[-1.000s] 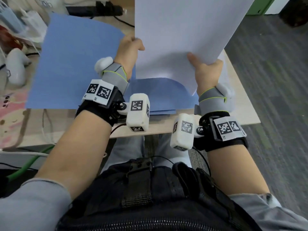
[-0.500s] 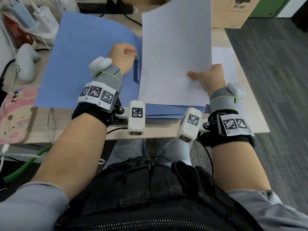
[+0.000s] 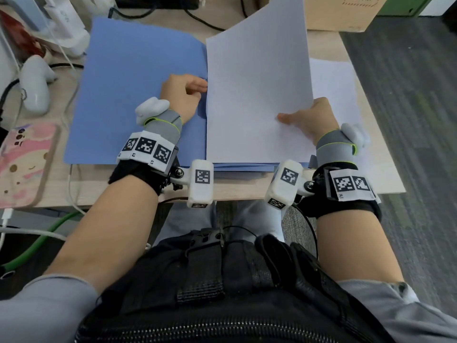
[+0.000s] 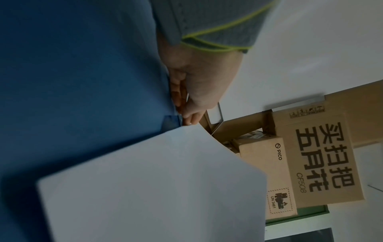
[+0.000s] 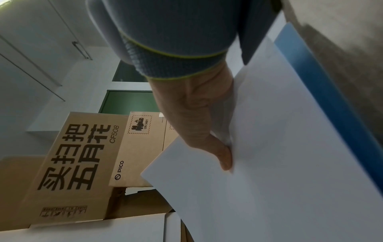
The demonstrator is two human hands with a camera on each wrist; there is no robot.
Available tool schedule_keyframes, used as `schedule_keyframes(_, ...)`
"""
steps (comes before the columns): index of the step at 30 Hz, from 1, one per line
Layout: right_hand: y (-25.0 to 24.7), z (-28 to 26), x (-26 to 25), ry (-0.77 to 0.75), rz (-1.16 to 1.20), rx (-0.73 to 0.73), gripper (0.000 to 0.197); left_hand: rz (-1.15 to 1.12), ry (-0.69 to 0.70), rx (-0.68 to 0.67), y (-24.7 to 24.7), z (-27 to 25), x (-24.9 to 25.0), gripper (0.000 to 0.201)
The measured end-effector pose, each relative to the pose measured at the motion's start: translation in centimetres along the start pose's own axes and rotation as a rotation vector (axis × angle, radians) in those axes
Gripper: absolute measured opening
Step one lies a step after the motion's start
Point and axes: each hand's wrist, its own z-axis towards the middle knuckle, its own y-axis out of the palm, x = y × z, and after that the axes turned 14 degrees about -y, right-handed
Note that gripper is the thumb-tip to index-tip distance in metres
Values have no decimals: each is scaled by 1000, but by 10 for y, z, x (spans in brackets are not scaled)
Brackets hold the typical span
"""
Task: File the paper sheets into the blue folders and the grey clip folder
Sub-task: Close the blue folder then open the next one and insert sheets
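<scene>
The open blue card folder [image 3: 138, 95] lies flat on the pale wooden desk [image 3: 247, 189], its left flap spread wide. A stack of white paper sheets [image 3: 257, 95] sits over the folder's right half, the far end lifted clear of the desk.

Right hand [image 3: 309, 120]: it pinches the stack's near right edge, thumb pressed flat on top, the other fingers hidden beneath the paper.

Left hand [image 3: 183, 95]: fingers curled, tips at the folder's centre fold beside the left edge of the sheets. The left wrist view shows them pinching a small blue tab [image 4: 171, 121] there.

More blue folders [image 3: 242, 167] lie stacked beneath. A brown cardboard box [image 3: 346, 13] stands at the desk's far end.
</scene>
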Motion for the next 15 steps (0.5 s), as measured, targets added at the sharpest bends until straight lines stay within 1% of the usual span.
schedule_keyframes(5, 0, -2, 3, 0, 22, -37, 66, 44, 56, 8, 1, -4, -9, 32)
schedule_keyframes(8, 2, -2, 4, -7, 27, -30, 54, 52, 46, -16, 3, -5, -16, 34)
schedule_keyframes(9, 3, -1, 3, -8, 25, -26, 54, 49, 47, -21, 3, -5, -18, 36)
schedule_keyframes(12, 5, 0, 2, -15, -5, -1, 61, 48, 55, -28, 4, -7, -19, 41)
schedule_keyframes(15, 5, 1, 0, -25, -28, 11, 63, 58, 83, -45, 4, -8, -20, 43)
